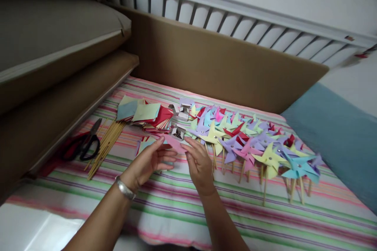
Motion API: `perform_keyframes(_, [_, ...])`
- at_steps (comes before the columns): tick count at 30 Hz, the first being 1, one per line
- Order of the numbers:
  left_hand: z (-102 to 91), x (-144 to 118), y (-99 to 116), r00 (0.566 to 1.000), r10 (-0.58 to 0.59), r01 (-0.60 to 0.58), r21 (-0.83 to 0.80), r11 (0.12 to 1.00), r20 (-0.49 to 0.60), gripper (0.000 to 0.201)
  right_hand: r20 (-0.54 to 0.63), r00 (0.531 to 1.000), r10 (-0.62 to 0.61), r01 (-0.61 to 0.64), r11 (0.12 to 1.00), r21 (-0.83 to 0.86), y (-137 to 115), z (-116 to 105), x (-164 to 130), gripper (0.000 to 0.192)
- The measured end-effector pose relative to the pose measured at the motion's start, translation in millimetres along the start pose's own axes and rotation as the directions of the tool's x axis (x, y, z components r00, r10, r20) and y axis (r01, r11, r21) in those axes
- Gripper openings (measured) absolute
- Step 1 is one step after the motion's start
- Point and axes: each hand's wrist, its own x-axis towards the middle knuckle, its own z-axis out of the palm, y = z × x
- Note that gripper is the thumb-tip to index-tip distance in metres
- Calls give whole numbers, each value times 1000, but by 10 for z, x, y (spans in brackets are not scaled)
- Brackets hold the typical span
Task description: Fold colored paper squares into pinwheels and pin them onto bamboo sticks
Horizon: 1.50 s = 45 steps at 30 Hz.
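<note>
A piece of pink paper (pixel 176 144) is up between my two hands over the striped cloth. My right hand (pixel 200 164) pinches its right end between thumb and fingertips. My left hand (pixel 150 161), wearing a silver bracelet (pixel 125 188), has its fingers stretched apart, with the thumb tip by the paper's left end. Just beyond the paper is a small open box (pixel 178 132) with dark bits inside. Stacks of coloured paper (pixel 146 112) lie past my left hand. Finished paper pinwheels on sticks (pixel 232 147) lie in rows to the right of my right hand.
Thin wooden sticks (pixel 107 147) and black-handled scissors (pixel 85 143) lie at the left on the striped cloth (pixel 176 211). Large brown cushions (pixel 59 78) rise on the left. A brown panel (pixel 206 62) and white railing (pixel 229 19) stand behind; a blue surface (pixel 335 125) borders the right.
</note>
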Motion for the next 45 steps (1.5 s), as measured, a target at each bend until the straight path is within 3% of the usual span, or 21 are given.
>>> perform_keyframes(3, [-3,54,-4,999,42,-46,-146,988,-28,30,80,993,-88,91,995,-28,9,8,1,33])
perform_keyframes(5, [-10,99,-14,991,77,-96,-189,977,-107,24,118,988,-96,101,994,-43,32,16,6,32])
perform_keyframes(9, [-16,179,-47,947,110,-175,-200,964,-302,16,193,980,-43,55,997,-60,42,7,16,33])
perform_keyframes(12, [1,196,-62,924,145,-220,-183,958,-355,11,184,983,22,-20,1000,-12,-20,-9,25,29])
perform_keyframes(19, [31,184,-65,918,196,-266,-171,949,-344,16,95,995,22,-19,999,-31,-111,65,11,16])
perform_keyframes(23, [24,194,-59,909,220,-296,-178,938,-354,17,117,993,-35,42,997,-60,-140,90,3,23])
perform_keyframes(26, [29,199,-65,907,233,-307,-173,936,-351,16,129,990,-50,56,998,-42,-188,86,7,18])
perform_keyframes(30, [62,187,-87,914,260,-312,-128,942,-313,20,107,994,29,-31,999,15,-233,82,10,7])
perform_keyframes(37, [128,165,-176,929,281,-289,-2,957,-242,26,28,970,240,-241,970,25,-228,81,31,7])
perform_keyframes(45, [187,171,-265,944,258,-251,60,966,-206,34,-27,938,346,-344,937,63,-154,84,25,8])
